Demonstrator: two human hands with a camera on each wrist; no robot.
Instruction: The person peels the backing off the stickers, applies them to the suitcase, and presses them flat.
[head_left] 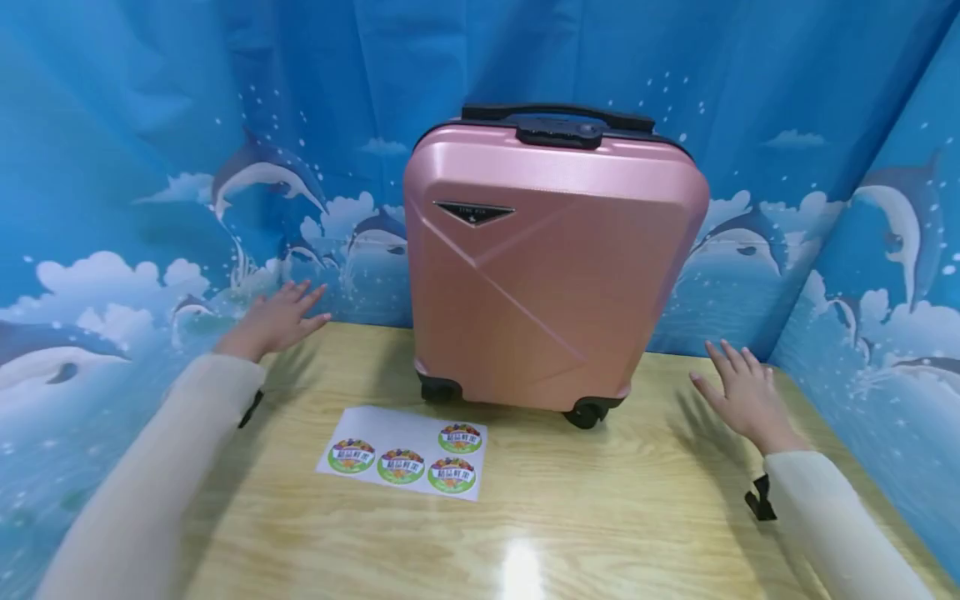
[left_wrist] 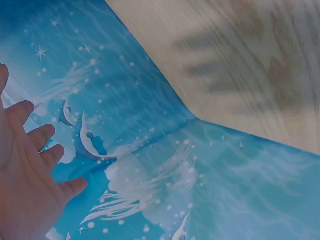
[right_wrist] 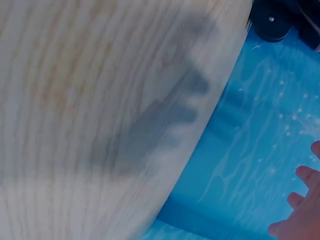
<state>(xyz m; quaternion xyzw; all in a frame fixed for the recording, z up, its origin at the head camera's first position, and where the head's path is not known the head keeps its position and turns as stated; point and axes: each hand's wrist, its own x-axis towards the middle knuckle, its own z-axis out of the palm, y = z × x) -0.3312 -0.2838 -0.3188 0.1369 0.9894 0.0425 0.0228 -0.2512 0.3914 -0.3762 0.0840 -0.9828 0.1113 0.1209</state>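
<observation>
A pink hard-shell suitcase (head_left: 547,275) stands upright on its wheels toward the back of the table, its black carry handle on top. My left hand (head_left: 279,320) hovers over the table's back left, fingers spread, with nothing in it. On the other side, my right hand (head_left: 746,398) is held out to the right of the suitcase, its fingers spread too and holding nothing. Both hands are apart from the suitcase. In front of its left wheel lies a white sheet of round fruit stickers (head_left: 405,425). The left wrist view shows the left palm (left_wrist: 30,175) and spread fingers.
The wood-grain table (head_left: 600,517) carries the suitcase and sheet. Blue curtains (head_left: 360,75) printed with dolphins hang behind and on both sides. A suitcase wheel (right_wrist: 270,22) shows at the top of the right wrist view. Black straps (head_left: 761,498) hang at the wrists.
</observation>
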